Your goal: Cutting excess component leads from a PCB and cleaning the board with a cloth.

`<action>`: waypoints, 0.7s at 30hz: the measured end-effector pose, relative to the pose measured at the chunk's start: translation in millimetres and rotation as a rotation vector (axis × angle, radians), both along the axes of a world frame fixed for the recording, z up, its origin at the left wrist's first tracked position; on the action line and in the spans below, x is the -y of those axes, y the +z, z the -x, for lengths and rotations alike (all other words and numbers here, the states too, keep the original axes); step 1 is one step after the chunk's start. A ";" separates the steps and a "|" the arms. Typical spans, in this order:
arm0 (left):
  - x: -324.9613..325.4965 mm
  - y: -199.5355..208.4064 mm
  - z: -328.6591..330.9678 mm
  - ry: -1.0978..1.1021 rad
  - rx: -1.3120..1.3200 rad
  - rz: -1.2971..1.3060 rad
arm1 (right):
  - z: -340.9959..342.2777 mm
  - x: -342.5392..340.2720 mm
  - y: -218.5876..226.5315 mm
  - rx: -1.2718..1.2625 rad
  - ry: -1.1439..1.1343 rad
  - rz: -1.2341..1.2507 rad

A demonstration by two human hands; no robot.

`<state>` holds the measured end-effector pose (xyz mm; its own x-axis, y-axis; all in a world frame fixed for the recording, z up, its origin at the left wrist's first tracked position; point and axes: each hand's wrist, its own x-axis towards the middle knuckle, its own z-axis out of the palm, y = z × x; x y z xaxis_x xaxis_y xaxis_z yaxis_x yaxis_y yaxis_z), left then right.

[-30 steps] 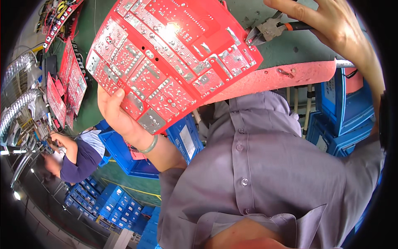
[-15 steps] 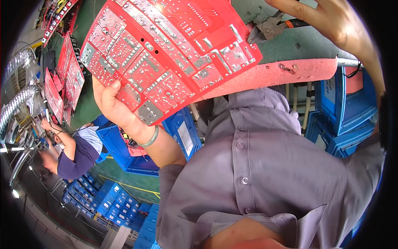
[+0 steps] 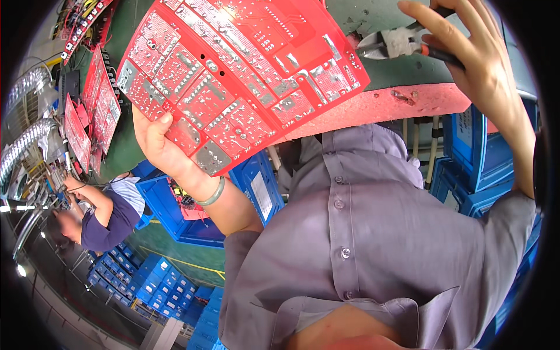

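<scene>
Above a green benchtop (image 3: 402, 71), the left hand (image 3: 154, 140) grasps a red printed circuit board (image 3: 245, 76) by its lower-left edge, while on the board's right the right hand (image 3: 475, 55) grips diagonal cutters (image 3: 399, 42), long axis roughly sideways, blades pointing left just beside its edge.

Cutters (image 3: 398, 43) right of circuit board (image 3: 242, 87)

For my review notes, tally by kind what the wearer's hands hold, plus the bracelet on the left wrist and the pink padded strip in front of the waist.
Red circuit board, in the left hand: 1
Cutting pliers, in the right hand: 1
Bracelet: 1
Pink padded strip: 1
Total: 4
</scene>
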<state>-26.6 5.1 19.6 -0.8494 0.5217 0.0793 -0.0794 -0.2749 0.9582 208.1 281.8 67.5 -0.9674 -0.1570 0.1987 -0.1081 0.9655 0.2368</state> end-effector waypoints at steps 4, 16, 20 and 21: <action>-2.6 0.9 -1.7 -0.002 0.010 -0.022 | 1.9 6.1 3.0 0.015 0.029 -0.068; -3.2 0.1 -2.3 0.000 0.011 -0.005 | -4.9 3.9 -2.3 0.016 0.081 -0.094; -2.7 0.1 -2.1 0.012 0.005 -0.002 | -7.2 3.1 -3.8 0.035 0.077 -0.090; -3.1 0.2 -2.3 0.013 0.004 -0.001 | -7.9 3.8 -2.9 0.045 0.072 -0.088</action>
<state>-24.3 8.3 19.8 -0.8566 0.5102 0.0767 -0.0793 -0.2771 0.9576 216.0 278.0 64.6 -0.9607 -0.2412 0.1373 -0.1888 0.9306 0.3137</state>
